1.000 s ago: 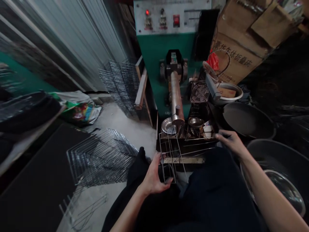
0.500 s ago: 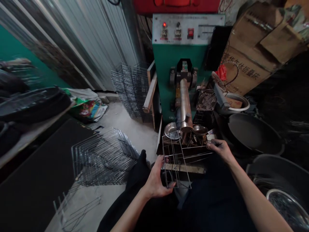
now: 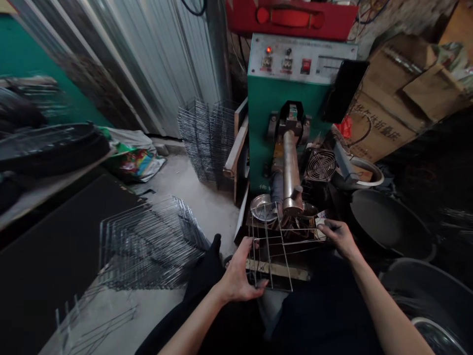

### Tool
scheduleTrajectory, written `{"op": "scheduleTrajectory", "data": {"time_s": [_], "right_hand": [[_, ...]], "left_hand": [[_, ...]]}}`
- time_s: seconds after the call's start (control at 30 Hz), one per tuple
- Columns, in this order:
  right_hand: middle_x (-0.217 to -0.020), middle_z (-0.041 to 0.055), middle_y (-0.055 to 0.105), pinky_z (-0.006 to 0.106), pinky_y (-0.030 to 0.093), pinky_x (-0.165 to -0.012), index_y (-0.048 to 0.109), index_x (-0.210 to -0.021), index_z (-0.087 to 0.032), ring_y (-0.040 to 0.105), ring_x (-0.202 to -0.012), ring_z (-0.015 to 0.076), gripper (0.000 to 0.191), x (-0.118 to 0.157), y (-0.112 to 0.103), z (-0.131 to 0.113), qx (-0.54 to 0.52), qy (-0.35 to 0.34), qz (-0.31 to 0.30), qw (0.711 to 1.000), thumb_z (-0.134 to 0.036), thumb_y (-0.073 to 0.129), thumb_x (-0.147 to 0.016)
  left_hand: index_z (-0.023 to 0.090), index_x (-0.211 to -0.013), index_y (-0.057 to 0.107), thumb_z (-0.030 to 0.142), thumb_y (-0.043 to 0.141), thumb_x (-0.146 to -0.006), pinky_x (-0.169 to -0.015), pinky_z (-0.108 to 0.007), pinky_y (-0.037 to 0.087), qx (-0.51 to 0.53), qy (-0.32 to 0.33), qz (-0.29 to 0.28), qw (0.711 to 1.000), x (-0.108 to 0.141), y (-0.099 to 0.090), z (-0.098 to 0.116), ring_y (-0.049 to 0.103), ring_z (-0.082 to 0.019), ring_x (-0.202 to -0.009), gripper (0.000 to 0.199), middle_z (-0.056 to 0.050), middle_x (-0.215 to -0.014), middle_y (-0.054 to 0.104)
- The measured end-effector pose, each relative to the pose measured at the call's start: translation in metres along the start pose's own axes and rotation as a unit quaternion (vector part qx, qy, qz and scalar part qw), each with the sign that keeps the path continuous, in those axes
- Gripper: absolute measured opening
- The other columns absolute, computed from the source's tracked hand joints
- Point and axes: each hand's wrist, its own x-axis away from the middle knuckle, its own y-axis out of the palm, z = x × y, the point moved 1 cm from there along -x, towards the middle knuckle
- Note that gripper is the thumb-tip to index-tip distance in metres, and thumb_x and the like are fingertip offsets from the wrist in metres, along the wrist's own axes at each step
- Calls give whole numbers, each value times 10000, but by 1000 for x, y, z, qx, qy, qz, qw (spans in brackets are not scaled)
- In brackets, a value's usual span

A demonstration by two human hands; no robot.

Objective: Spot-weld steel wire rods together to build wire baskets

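Observation:
My left hand (image 3: 238,276) is closed on the left side of a bent wire rack (image 3: 284,249), its thumb low and its fingers higher up on the rods. To the right, my right hand (image 3: 342,237) pinches the ends of long thin wires that run across to the rack; the exact grip is partly hidden by the fingers. The rack is held over my lap, just below the tip of a round metal arm (image 3: 291,167) on a green machine (image 3: 258,128). A small metal bowl (image 3: 260,201) sits behind the rack's top edge.
Stacked bent wire racks (image 3: 148,246) stand on the floor at left, and more wire grids (image 3: 205,143) lean behind. A wooden bar (image 3: 236,150) juts out beside the machine. Dark round pans (image 3: 388,217) and a cardboard box (image 3: 384,118) crowd the right.
The view has tilted, so the machine appears lower and farther right. Both hands keep their hold on the rack and wires, with the wires at the right hand slightly shifted.

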Motion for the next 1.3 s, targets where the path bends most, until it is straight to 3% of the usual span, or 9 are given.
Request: {"op": "scheduleTrajectory", "data": {"time_s": [0.33, 0.87, 1.03, 1.1, 1.2, 1.3], "right_hand": [[-577, -50, 284, 264, 197, -515, 351, -552, -230, 267, -569, 104, 678, -9, -2, 9, 5, 5, 8, 1000, -778, 720, -709], [-578, -43, 312, 268, 245, -524, 378, -551, -225, 299, -571, 113, 650, -14, 1, 16, -1, -1, 31, 1000, -739, 741, -713], [-564, -37, 350, 266, 280, -521, 415, -560, -220, 327, -560, 117, 658, -15, 4, 20, -10, -3, 42, 999, -787, 719, -695], [-569, -22, 396, 268, 326, -529, 461, -574, -210, 372, -567, 127, 661, -8, -1, 24, -5, -15, 32, 999, -818, 667, -734], [-646, 32, 539, 289, 439, -593, 575, -633, -188, 508, -641, 171, 684, 15, -15, 37, 14, -24, -43, 999, -857, 594, -776], [-744, 63, 640, 316, 523, -630, 635, -748, -182, 632, -716, 223, 685, 40, -30, 55, 43, 44, -126, 990, -865, 590, -775]], "left_hand": [[193, -1532, 313, 308, 816, -606, -1136, -629, 471, 4, 27, 2, 1000, -12, -1, -3, 561, -406, -1326, 1060, -192, -1454, 479], [202, -1435, 407, 246, 794, -584, -1096, -527, 517, 23, 32, 4, 999, -26, -8, 9, 601, -352, -1225, 936, -140, -1354, 533], [193, -1456, 423, 277, 808, -596, -1125, -593, 484, 26, 30, 11, 999, -24, -5, 9, 583, -380, -1262, 946, -160, -1375, 532], [191, -1478, 413, 286, 828, -576, -1148, -625, 450, 34, 12, 16, 999, -14, -3, 9, 555, -405, -1304, 998, -178, -1426, 508], [225, -1495, 412, 299, 877, -564, -1144, -597, 457, 106, -50, 9, 993, 7, -4, 12, 554, -397, -1310, 1043, -160, -1425, 527], [281, -1487, 416, 387, 930, -568, -1034, -522, 534, 246, -163, 18, 955, 23, -13, 16, 589, -357, -1245, 1058, -129, -1346, 577]]}}
